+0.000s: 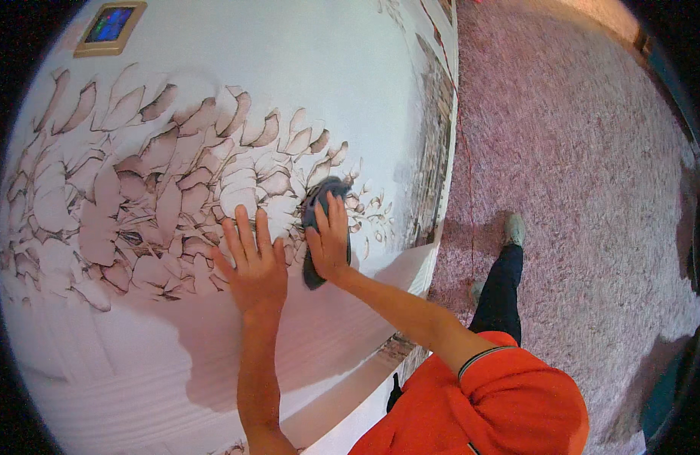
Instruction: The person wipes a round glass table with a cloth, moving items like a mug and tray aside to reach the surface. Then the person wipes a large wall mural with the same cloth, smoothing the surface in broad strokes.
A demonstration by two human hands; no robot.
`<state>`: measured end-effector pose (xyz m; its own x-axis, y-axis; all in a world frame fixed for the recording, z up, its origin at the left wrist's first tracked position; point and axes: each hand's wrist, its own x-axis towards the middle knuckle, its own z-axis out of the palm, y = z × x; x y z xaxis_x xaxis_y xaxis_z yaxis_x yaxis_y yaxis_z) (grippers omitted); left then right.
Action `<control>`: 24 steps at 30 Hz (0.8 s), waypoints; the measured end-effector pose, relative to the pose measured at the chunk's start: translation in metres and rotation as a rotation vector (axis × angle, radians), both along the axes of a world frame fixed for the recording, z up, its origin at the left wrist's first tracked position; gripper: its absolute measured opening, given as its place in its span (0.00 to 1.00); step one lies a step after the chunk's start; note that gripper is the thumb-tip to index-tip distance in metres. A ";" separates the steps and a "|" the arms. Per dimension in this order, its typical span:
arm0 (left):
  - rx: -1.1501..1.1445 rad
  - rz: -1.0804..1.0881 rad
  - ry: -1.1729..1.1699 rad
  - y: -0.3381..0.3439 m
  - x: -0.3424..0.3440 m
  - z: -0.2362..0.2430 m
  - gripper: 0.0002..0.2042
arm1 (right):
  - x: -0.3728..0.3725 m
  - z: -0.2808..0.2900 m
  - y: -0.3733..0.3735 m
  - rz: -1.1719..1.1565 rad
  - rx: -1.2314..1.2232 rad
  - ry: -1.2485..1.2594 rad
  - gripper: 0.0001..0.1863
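Observation:
My left hand (256, 262) lies flat with its fingers spread on a pale sheet printed with large brown and white flowers (171, 193). Just to its right, my right hand (333, 239) presses on a dark, long, oval cloth-like pad (314, 277). The pad rests against the right part of the flower print, its upper end showing past my fingertips. My right palm and fingers cover the middle of it, so how it is gripped underneath is hidden.
A gold-framed panel with a blue screen (109, 29) sits at the upper left. Along the sheet's right edge runs a printed brick strip (433, 144). Beyond it, a thin red cord (461, 114) crosses pinkish carpet (577, 152), where my shoe (514, 229) stands.

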<state>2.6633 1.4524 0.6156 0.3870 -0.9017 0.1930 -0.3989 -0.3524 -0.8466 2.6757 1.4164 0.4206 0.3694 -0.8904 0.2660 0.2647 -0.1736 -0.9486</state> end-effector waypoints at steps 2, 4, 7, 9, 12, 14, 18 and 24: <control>-0.004 -0.012 -0.005 0.001 0.001 -0.001 0.31 | -0.004 0.003 0.007 0.005 0.015 -0.013 0.29; 0.003 0.012 0.002 -0.002 0.000 0.000 0.31 | -0.002 0.006 0.003 -0.012 0.008 -0.021 0.29; 0.005 -0.006 -0.017 -0.001 0.003 -0.001 0.31 | 0.018 0.019 -0.036 -0.071 -0.034 -0.032 0.28; 0.000 -0.010 -0.014 0.000 0.006 -0.002 0.32 | 0.030 0.039 -0.066 -0.085 -0.032 -0.056 0.28; -0.013 -0.006 0.039 0.004 0.003 -0.001 0.31 | 0.041 0.061 -0.100 -0.087 -0.054 -0.117 0.29; -0.040 -0.022 0.075 0.004 0.003 0.001 0.31 | 0.046 0.070 -0.110 -0.073 -0.062 -0.099 0.29; -0.150 0.005 0.047 -0.012 0.000 0.013 0.33 | 0.040 0.062 -0.091 -0.073 -0.120 -0.032 0.29; -0.181 0.012 -0.038 -0.025 0.006 0.036 0.31 | 0.006 0.044 -0.038 0.034 -0.169 -0.062 0.28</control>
